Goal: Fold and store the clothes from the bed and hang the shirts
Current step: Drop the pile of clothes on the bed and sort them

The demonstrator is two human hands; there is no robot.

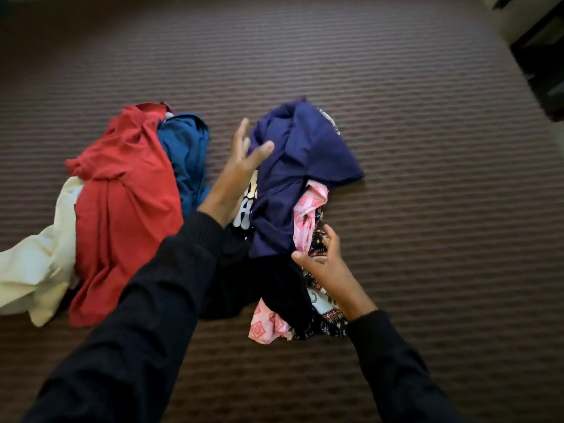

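Sleeves (146, 315): two dark sleeves reach forward from the bottom edge; the shoulders and body are cut off.
Right hand (326, 264): at the near right of the pile, fingers spread and loosely bent above the patterned cloth (317, 242); whether the tips touch it cannot be told. Judged a reach to sort, not a grip.
Left hand (241, 166): farther in, fingers straight and apart, thumb resting against the navy shirt (305, 154), apparently parting the heap.
Pile: unfolded clothes lie on the bed cover (427, 209), so folding appears not yet begun.
Near garments: pink print cloth (265, 325) and a black garment (259, 288) lie under the navy one, outlines tangled.
Left group: red shirt (122, 193) over a cream garment (33, 270); blue shirt (186, 148) behind.
Hidden: a white print beneath the left wrist is unreadable.
Far corner: dark furniture (540, 59), blurred and cut off.
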